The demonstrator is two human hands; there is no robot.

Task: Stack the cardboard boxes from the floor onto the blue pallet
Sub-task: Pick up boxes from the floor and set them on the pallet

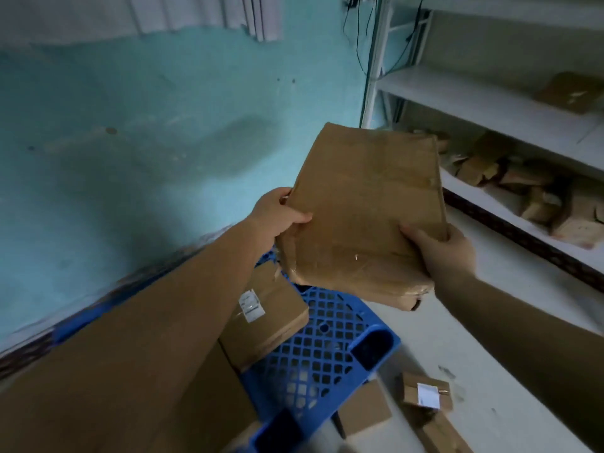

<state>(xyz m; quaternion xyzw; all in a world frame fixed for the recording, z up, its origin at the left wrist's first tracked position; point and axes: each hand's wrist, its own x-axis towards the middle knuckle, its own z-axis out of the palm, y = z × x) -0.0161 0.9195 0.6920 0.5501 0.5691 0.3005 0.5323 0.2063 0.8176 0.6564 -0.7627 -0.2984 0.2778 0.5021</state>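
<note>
Partly hidden behind the left forearm: labelled box (pixel 266 317) on the blue pallet (pixel 322 351), a plastic lattice. Above it, held in the air, flat taped cardboard box (pixel 362 220), wrinkled, long axis pointing away and slightly right. Gripped at near corners by left hand (pixel 277 217) and right hand (pixel 438 246), thumbs on top. Blurred small boxes (pixel 426 392) on white floor (pixel 474 325).

A turquoise wall (pixel 147 125), stained dark in patches, is met by a pale floor (pixel 457 338); white shelving (pixel 490 103) is set at the right, dimly lit.
</note>
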